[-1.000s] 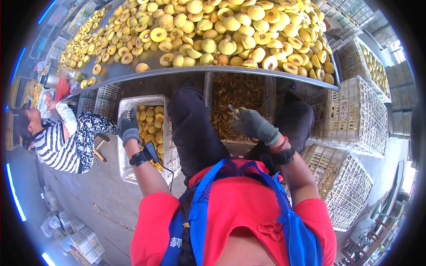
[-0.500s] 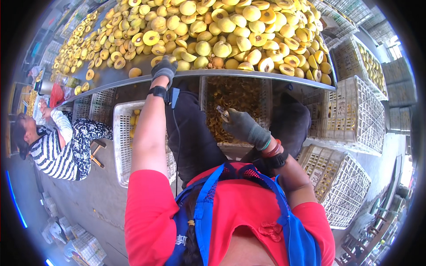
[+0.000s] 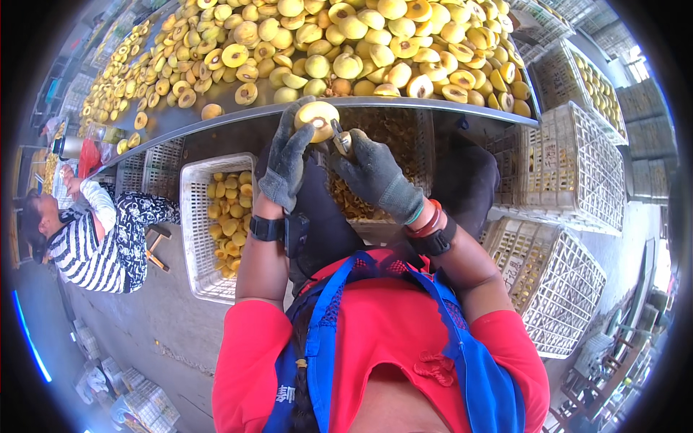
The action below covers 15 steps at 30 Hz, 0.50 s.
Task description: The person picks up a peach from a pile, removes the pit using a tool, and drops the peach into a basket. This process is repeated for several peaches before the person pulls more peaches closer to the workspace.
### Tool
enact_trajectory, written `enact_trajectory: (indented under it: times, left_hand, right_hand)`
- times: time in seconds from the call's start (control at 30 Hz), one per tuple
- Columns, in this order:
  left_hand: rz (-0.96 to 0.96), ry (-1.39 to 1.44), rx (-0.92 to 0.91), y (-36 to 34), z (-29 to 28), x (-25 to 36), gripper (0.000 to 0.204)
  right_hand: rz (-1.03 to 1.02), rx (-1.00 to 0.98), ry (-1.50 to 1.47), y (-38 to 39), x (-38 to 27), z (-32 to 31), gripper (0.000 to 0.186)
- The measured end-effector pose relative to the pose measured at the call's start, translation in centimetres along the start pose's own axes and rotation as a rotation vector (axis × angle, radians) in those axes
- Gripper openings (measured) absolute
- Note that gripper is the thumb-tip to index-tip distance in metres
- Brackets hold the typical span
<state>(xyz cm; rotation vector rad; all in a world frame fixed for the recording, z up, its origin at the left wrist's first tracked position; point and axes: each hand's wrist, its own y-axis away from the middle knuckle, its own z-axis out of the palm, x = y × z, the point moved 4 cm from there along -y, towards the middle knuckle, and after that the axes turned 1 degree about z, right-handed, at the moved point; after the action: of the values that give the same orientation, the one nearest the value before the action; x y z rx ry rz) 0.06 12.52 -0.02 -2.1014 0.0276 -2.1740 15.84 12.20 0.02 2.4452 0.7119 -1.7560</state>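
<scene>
My gloved left hand grips a halved yellow fruit, cut face up with the pit area showing, just below the steel table rim. My gloved right hand holds a small metal tool with its tip at the fruit's right edge. Above both hands, a large pile of whole and halved yellow fruit covers the table. Below, between my knees, a crate of brown scraps is partly hidden by my right hand.
A white crate of yellow fruit stands left of my legs. Slatted crates are stacked at the right. A co-worker in a striped top sits at the left beside a wooden stool.
My left hand rose from the white crate to the table's fruit, then came back to centre holding a halved fruit. My right hand moved up and left, bringing the tool to it.
</scene>
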Motion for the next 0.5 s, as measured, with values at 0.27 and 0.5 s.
enact_trajectory:
  times: [0.27, 0.5]
  left_hand:
    - [0.108, -0.205, 0.104, 2.5, 2.8, 1.4, 0.042]
    - [0.302, -0.245, 0.210, 2.9, 3.3, 0.0, 0.045]
  right_hand:
    - [-0.034, 0.063, 0.072, 1.6, -0.4, -0.4, 0.024]
    - [-0.068, 0.069, 0.037, 2.0, -0.3, 0.0, 0.021]
